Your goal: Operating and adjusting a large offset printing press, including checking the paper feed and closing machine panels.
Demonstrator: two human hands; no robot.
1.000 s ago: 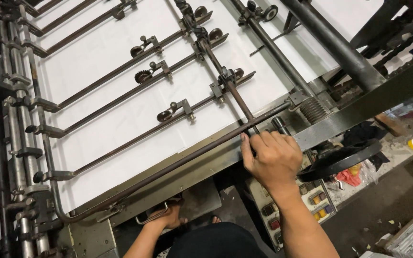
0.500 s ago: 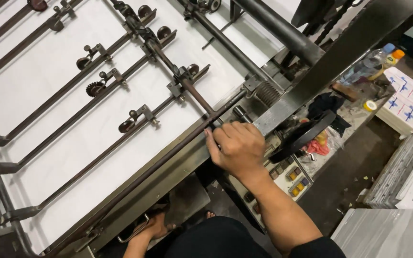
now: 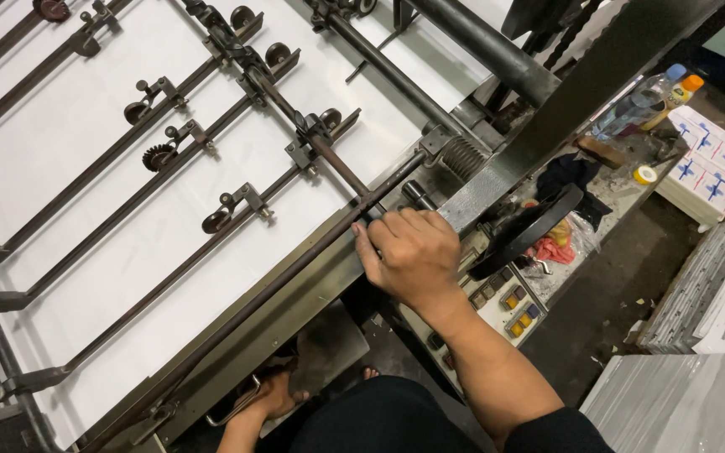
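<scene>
Both hands on the press feed board

Nearest, low down, the left hand curls around a metal handle under the machine's edge. Above it, the right hand closes over the long dark rod along the near edge of the white sheet. Farther right lie a control panel and rags.
</scene>
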